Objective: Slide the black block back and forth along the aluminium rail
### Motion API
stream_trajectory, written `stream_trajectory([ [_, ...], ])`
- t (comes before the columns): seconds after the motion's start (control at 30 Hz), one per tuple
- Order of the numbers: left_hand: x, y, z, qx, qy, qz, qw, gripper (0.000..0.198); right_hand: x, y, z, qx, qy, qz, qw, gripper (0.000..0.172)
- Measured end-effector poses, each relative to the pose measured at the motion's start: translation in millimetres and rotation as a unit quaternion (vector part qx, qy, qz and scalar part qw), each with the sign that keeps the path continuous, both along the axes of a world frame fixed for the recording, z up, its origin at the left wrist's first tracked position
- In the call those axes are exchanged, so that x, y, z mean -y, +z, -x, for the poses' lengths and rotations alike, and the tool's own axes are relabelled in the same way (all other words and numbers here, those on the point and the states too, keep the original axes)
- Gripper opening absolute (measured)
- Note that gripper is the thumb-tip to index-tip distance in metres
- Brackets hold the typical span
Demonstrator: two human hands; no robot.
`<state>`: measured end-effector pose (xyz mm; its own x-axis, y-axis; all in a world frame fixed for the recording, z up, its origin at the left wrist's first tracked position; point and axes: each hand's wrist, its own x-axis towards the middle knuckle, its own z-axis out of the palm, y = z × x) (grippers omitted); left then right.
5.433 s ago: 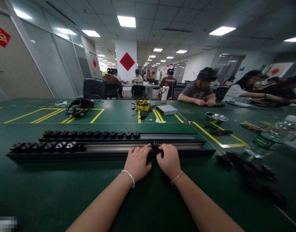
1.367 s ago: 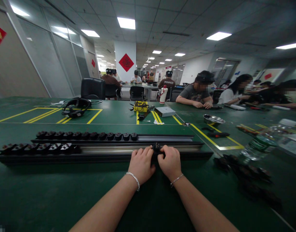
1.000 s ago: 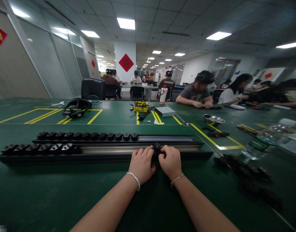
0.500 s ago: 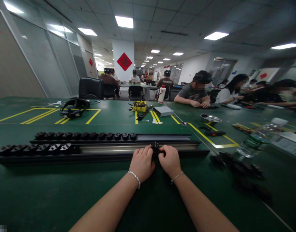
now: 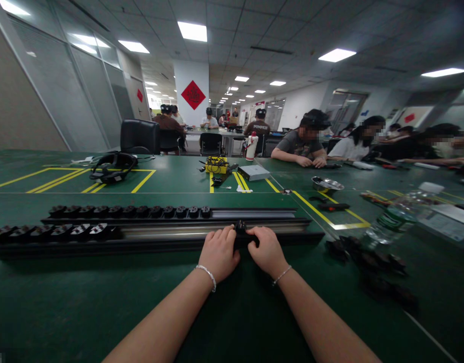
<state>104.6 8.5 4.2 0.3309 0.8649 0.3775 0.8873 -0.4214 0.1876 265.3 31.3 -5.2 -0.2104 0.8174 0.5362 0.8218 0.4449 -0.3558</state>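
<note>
A long black rail (image 5: 156, 246) with a bright metal channel lies crosswise in front of me. Near its right part sits a small black pronged module (image 5: 240, 227), like a plug adapter, between my hands. My left hand (image 5: 219, 252) grips it from the left, fingers bent over the rail and thumb low at the near side. From the right, my right hand (image 5: 268, 250) has its curled fingers against the module. Its underside is hidden by the fingers. Several similar modules (image 5: 61, 232) stand in the rail's left end.
Behind it lies a second rail (image 5: 254, 214) with a row of round black modules (image 5: 142, 211). Loose black modules (image 5: 371, 267) and a water bottle (image 5: 391, 222) are at the right. A metal bowl (image 5: 328, 184), a headset (image 5: 113, 167) and a grey box (image 5: 253, 173) stand farther back.
The whole view has shifted slightly. My right hand has moved a little to the right relative to the module; my left hand keeps its place on it.
</note>
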Motion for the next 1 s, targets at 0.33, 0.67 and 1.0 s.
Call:
stream_trajectory([
  [0.33, 0.5, 2.8, -1.9, -0.019, 0.008, 0.011, 1.000, 0.039, 0.7, -2.7, 1.7, -0.001, -0.010, -0.041, 0.999, 0.023],
  [0.67, 0.8, 3.3, -2.0, -0.021, 0.004, 0.000, 1.000, 0.041, -1.0, -3.5, -0.4, -0.010, -0.026, -0.044, 0.999, 0.022],
  [1.0, 1.0, 3.6, -2.3, -0.023, 0.005, 0.004, 1.000, 0.041, -0.4, -2.5, -0.3, -0.005, -0.049, -0.041, 0.998, 0.022],
])
